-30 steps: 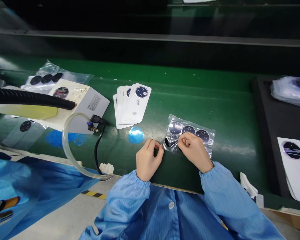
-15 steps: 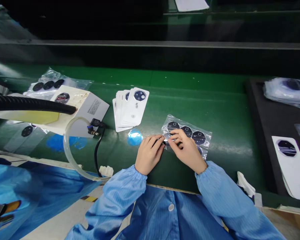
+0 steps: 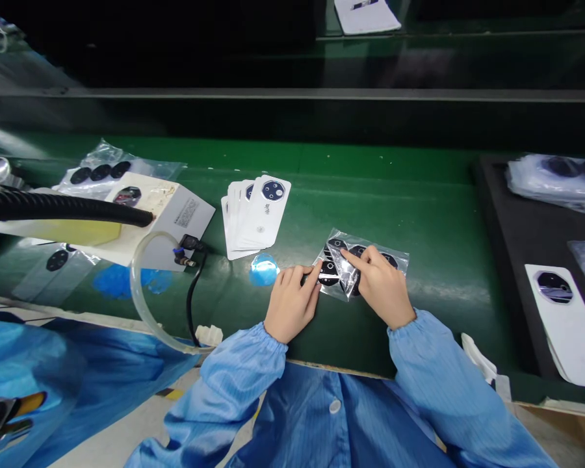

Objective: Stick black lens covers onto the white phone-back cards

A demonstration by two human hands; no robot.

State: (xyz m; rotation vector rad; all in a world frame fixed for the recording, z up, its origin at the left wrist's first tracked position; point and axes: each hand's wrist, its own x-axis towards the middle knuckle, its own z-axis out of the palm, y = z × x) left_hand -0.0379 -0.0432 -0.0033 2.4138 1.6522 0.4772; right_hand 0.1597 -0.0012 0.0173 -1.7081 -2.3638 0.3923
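A clear plastic bag (image 3: 397, 260) of round dark lens covers lies on the green belt (image 3: 419, 195) in front of me. My left hand (image 3: 292, 302) is curled, its fingertips pinching the bag's left edge beside a dark disc (image 3: 328, 273). My right hand (image 3: 380, 286) rests on the bag, its fingers closed on the film and the forefinger stretched across it. A fanned stack of white phone back covers (image 3: 256, 218) lies a little to the left, with a small blue film piece (image 3: 264, 270) just below it.
At the left a white box (image 3: 168, 214) carries a black hose (image 3: 63, 208), a clear tube (image 3: 141, 292) and a black cable. Another bag of discs (image 3: 102, 172) lies behind it. A black tray (image 3: 517, 260) at the right holds a white cover (image 3: 563, 318) and more bags.
My right forefinger has stretched out over the bag and my left fingertips have closed on its left edge. The bag's left end is now lifted and creased.
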